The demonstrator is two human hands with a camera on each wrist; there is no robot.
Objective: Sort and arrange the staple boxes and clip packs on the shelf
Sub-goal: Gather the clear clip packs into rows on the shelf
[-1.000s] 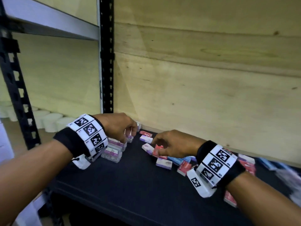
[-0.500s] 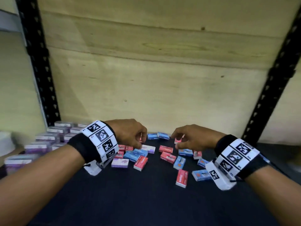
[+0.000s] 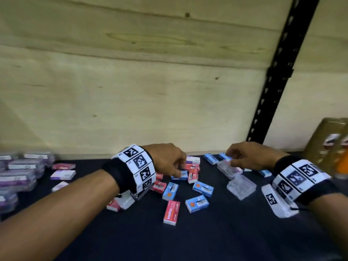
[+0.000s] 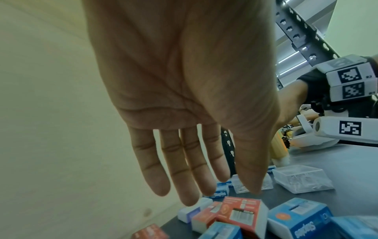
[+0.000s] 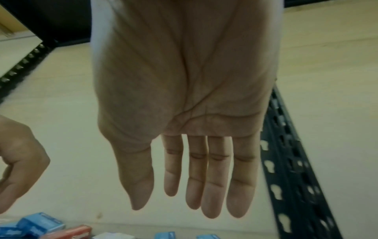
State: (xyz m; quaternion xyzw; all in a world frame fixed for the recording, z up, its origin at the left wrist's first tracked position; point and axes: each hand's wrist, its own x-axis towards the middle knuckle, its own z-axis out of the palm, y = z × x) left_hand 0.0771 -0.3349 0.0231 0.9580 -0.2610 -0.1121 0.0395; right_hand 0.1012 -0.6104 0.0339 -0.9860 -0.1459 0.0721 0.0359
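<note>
Head view: at far left I see stacked purple clip packs (image 3: pixel 20 173); my left hand (image 3: pixel 165 160), fingers relaxed and holding nothing, hovers over scattered red and blue staple boxes (image 3: pixel 188 189). My right hand (image 3: pixel 250 156) hangs likewise slack and empty above clear clip packs (image 3: pixel 241 186) on the dark shelf (image 3: pixel 226 238).

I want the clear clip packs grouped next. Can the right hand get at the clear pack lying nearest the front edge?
Probably yes. The right hand hangs open and holds nothing, and the clear clip pack lies just in front of it on the shelf, with nothing stacked on top.
</note>
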